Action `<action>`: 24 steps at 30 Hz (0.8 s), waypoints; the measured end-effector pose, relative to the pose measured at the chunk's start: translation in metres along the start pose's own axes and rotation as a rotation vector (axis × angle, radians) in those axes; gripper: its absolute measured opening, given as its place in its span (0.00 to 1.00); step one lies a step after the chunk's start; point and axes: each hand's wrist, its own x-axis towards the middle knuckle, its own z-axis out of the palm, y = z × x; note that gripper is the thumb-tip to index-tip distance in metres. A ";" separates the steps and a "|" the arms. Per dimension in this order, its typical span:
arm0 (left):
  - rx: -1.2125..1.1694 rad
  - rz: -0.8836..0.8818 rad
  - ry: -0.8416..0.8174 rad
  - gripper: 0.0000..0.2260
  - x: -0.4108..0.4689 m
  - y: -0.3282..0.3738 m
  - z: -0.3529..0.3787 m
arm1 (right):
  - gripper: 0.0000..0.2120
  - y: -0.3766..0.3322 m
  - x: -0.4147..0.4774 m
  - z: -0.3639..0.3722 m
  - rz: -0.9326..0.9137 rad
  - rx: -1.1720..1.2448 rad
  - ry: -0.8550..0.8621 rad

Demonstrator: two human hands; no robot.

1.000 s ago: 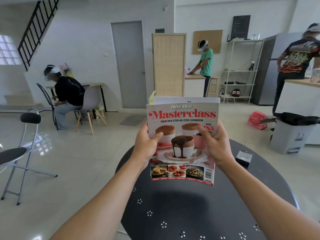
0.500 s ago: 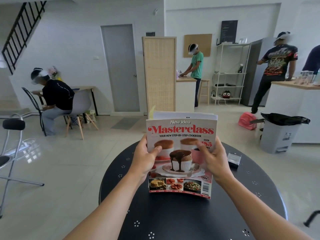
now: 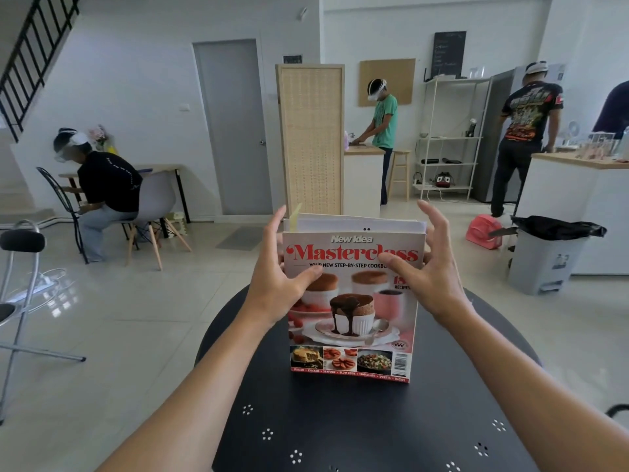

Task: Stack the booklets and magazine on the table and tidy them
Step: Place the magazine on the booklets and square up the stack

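Note:
The "Masterclass" cookbook magazine [image 3: 352,318] stands upright on its bottom edge on the round black table [image 3: 340,434], cover facing me. White booklets [image 3: 357,224] stand directly behind it, their tops showing above the cover, with a yellow tab [image 3: 295,216] at the left. My left hand [image 3: 277,277] holds the stack's left edge, thumb on the cover and fingers behind. My right hand [image 3: 432,274] is at the right edge with fingers spread apart and only the thumb over the cover.
A grey bin with a black bag [image 3: 541,260] stands on the floor to the right, with a pink object [image 3: 483,229] beside it. A folding chair [image 3: 20,267] stands at the left. Several people work at the back of the room.
The stack has come down from the air to stand on the table. Both hands slid up towards its top, and the right hand loosened and spread its fingers.

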 end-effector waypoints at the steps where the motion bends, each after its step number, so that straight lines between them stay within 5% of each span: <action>1: 0.049 0.036 -0.012 0.44 0.004 0.005 -0.003 | 0.39 -0.004 0.003 -0.001 -0.022 -0.061 -0.006; 7: 0.448 0.130 -0.073 0.34 0.021 0.014 -0.011 | 0.27 -0.009 0.012 -0.004 -0.031 -0.308 -0.033; 19: 0.429 0.147 -0.081 0.28 0.017 0.015 -0.016 | 0.34 -0.011 0.016 -0.001 -0.070 -0.459 -0.015; 24: 0.419 0.153 -0.087 0.28 0.016 0.013 -0.014 | 0.25 -0.008 0.018 0.000 -0.058 -0.535 0.002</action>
